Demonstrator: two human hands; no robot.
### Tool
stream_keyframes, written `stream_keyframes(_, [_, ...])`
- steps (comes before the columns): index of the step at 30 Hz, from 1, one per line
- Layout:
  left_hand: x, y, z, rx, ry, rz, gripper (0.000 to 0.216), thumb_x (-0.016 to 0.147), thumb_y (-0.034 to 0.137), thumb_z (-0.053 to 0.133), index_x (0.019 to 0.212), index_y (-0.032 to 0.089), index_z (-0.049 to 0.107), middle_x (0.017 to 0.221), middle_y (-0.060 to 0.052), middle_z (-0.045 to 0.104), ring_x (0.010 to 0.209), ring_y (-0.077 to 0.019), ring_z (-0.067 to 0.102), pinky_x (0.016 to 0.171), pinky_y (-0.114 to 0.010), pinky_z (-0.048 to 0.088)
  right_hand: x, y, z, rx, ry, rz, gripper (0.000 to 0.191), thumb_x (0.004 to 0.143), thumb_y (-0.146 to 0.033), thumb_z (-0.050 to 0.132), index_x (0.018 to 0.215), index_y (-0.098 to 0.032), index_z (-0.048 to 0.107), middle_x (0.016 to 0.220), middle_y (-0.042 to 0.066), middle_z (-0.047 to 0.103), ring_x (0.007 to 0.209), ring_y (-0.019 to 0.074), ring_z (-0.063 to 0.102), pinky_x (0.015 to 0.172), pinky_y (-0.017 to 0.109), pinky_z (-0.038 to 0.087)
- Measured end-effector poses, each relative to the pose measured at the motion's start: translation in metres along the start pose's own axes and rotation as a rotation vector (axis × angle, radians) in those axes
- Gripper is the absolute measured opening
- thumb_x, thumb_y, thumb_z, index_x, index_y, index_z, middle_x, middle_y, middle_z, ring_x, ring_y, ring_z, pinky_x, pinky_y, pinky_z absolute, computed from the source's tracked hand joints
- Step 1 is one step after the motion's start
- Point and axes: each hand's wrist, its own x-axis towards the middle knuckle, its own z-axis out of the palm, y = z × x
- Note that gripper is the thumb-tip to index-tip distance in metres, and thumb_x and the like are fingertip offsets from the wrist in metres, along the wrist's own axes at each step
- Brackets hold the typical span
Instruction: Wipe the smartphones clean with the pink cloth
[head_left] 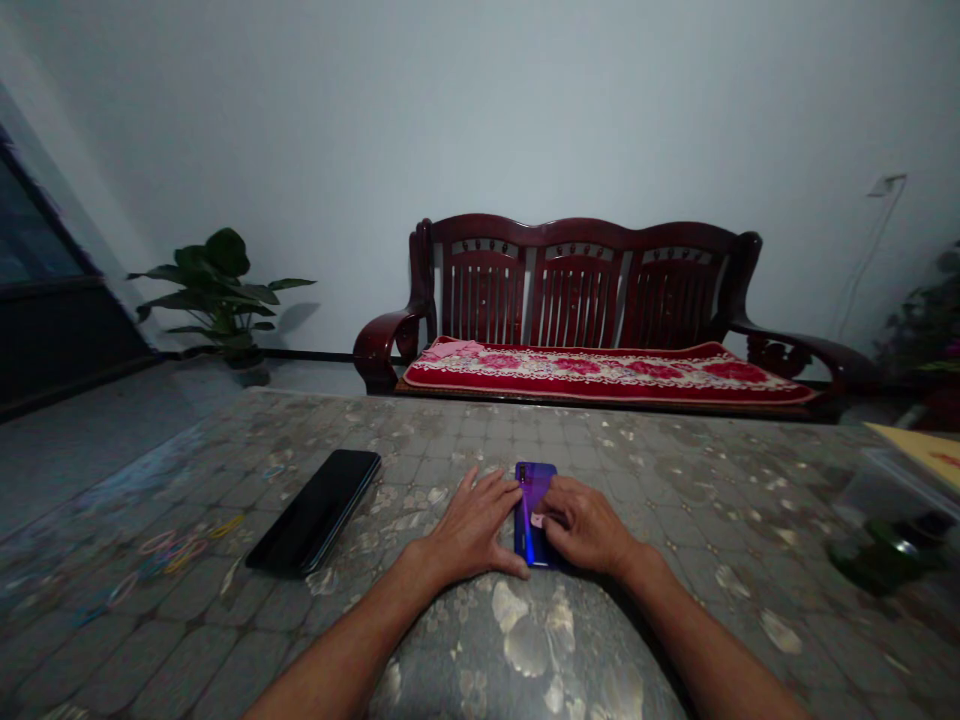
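Note:
A blue-purple phone [529, 545] lies back side up on the patterned tablecloth, its camera block at the far left corner. My left hand [476, 525] rests flat at the phone's left side, fingers spread, with the fingertips and thumb at its edge. Over the phone's right half, my right hand [581, 525] is curled, fingers closed. A small pale pink piece [537, 520] shows at its fingertips against the phone's back; its kind is too small to tell. The right hand hides part of the phone.
A larger black phone or tablet [315, 515] lies to the left. Coloured rubber bands [176, 550] are scattered beyond it. At the right stand a clear container [892, 500] and a yellow sheet [915, 450]. Behind the tablecloth [450, 660] is a wooden bench [577, 235].

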Motion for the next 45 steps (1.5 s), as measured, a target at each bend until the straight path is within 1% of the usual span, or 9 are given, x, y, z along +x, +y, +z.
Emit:
stream_keyframes(5, [0.0,0.003,0.002,-0.005,0.016,-0.013,0.102,0.064,0.083,0.069,0.145,0.026,0.047,0.147,-0.014,0.053,0.143,-0.0397,0.038,0.122,-0.062,0.012,0.004,0.005,0.004,-0.03,0.086,0.019,0.019,0.085,-0.011,0.053,0.089,-0.021,0.069,0.091,0.006,0.067,0.092,0.0208,0.059,0.085,0.032,0.045])
stream_keyframes(11, [0.001,0.006,0.005,-0.009,0.027,-0.019,0.1,0.067,0.083,0.066,0.144,0.022,0.048,0.146,-0.015,0.054,0.142,-0.039,0.039,0.122,-0.063,0.011,0.003,-0.002,-0.002,0.016,-0.011,-0.02,0.017,0.078,-0.008,0.056,0.08,-0.021,0.068,0.082,0.003,0.064,0.081,0.0184,0.059,0.075,0.028,0.045])
stream_keyframes(17, [0.003,0.01,0.007,0.002,0.036,-0.04,0.103,0.061,0.084,0.069,0.142,0.023,0.05,0.144,-0.015,0.056,0.142,-0.0395,0.04,0.121,-0.063,0.013,0.005,0.002,0.0,-0.03,0.063,0.02,0.02,0.083,-0.011,0.054,0.089,-0.02,0.07,0.09,0.006,0.066,0.09,0.0203,0.059,0.083,0.031,0.045])
stream_keyframes(22, [0.003,0.013,0.008,0.032,0.046,-0.035,0.098,0.064,0.082,0.07,0.14,0.022,0.052,0.144,-0.016,0.056,0.141,-0.0399,0.041,0.12,-0.065,0.016,0.003,0.001,-0.004,0.0,-0.038,0.023,0.015,0.073,-0.009,0.056,0.077,-0.02,0.067,0.078,0.002,0.062,0.077,0.0174,0.058,0.071,0.026,0.042])
stream_keyframes(28, [0.007,0.021,0.011,0.064,0.07,-0.081,0.103,0.059,0.08,0.074,0.14,0.021,0.051,0.143,-0.016,0.057,0.139,-0.0395,0.044,0.12,-0.065,0.016,0.003,0.004,-0.004,-0.008,0.039,0.053,0.019,0.08,-0.014,0.052,0.084,-0.02,0.07,0.088,0.005,0.066,0.088,0.0194,0.06,0.081,0.029,0.043])
stream_keyframes(34, [0.011,0.031,0.004,0.057,0.046,-0.091,0.098,0.059,0.076,0.078,0.135,0.02,0.055,0.142,-0.018,0.057,0.139,-0.04,0.044,0.12,-0.066,0.014,-0.002,0.004,-0.008,0.038,-0.055,0.065,0.014,0.072,-0.014,0.056,0.074,-0.02,0.069,0.078,0.003,0.065,0.076,0.0175,0.059,0.072,0.026,0.042])
stream_keyframes(39, [0.017,0.029,-0.019,0.096,-0.082,-0.054,0.091,0.063,0.073,0.079,0.134,0.021,0.057,0.14,-0.017,0.059,0.142,-0.0417,0.039,0.119,-0.067,0.01,-0.004,0.012,-0.009,0.221,0.043,0.129,0.017,0.077,-0.02,0.058,0.077,-0.02,0.074,0.08,0.003,0.068,0.077,0.017,0.062,0.075,0.028,0.045])
stream_keyframes(42, [0.028,0.019,-0.038,0.107,-0.234,-0.013,0.099,0.065,0.064,0.083,0.146,0.021,0.045,0.152,-0.018,0.046,0.148,-0.0421,0.027,0.119,-0.066,0.012,-0.004,0.017,-0.008,0.403,0.157,0.218,0.016,0.076,-0.029,0.064,0.073,-0.019,0.076,0.074,0.003,0.067,0.072,0.0163,0.061,0.072,0.028,0.046])
stream_keyframes(45, [0.047,0.011,-0.054,0.118,-0.374,-0.021,0.113,0.06,0.051,0.091,0.154,0.026,0.033,0.161,-0.017,0.034,0.151,-0.0418,0.017,0.119,-0.064,0.015,-0.003,0.019,-0.007,0.617,0.266,0.347,0.018,0.069,-0.035,0.07,0.067,-0.018,0.074,0.067,0.002,0.065,0.064,0.0148,0.057,0.064,0.027,0.045])
